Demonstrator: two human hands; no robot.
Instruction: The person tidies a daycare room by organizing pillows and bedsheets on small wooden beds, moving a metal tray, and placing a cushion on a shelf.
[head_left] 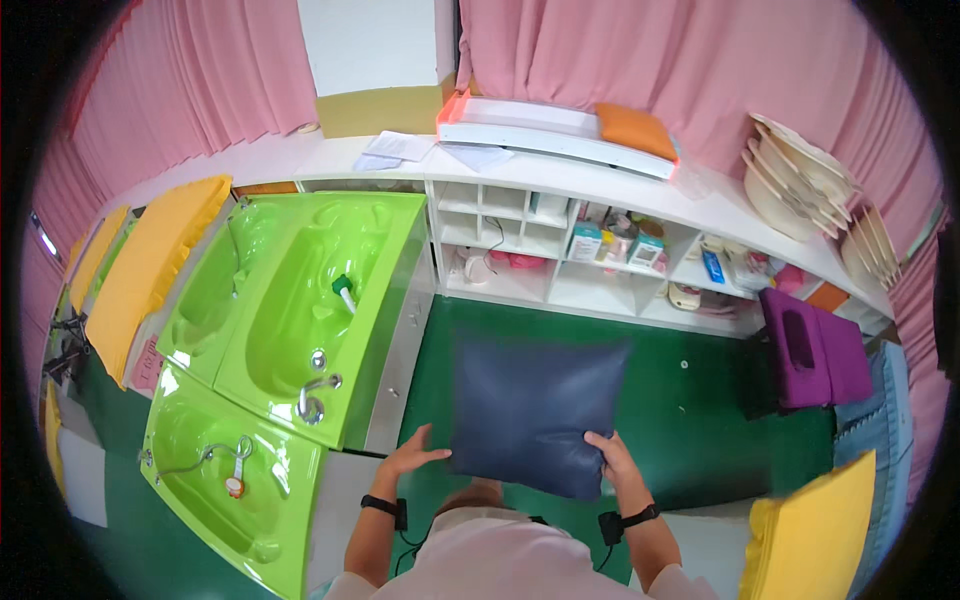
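You are holding a dark blue cushion out in front of you, and both hands are closing on its lower corners. Your left hand is gripping the corner at about seven o'clock, fingers spread and curled over the edge; your right hand is pinching the corner at about five o'clock, thumb on top. Neither hand is fully shut; each is wrapping the cushion's rim. The cushion is hanging flat and square above the green floor, not touching anything else that I can see.

To handle it well, I judge you should be keeping both grips even so the cushion is not tilting, and holding it by the seams rather than the soft middle, which would sag.

At nine to ten o'clock the bright green tubs are standing side by side, with a metal tap on the near rim; stay clear of that edge. At twelve o'clock the white shelf unit is holding small boxes and bottles under a white bench. At three o'clock a purple cushion is lying beside it, and at four o'clock a yellow cushion is sitting near your right elbow.
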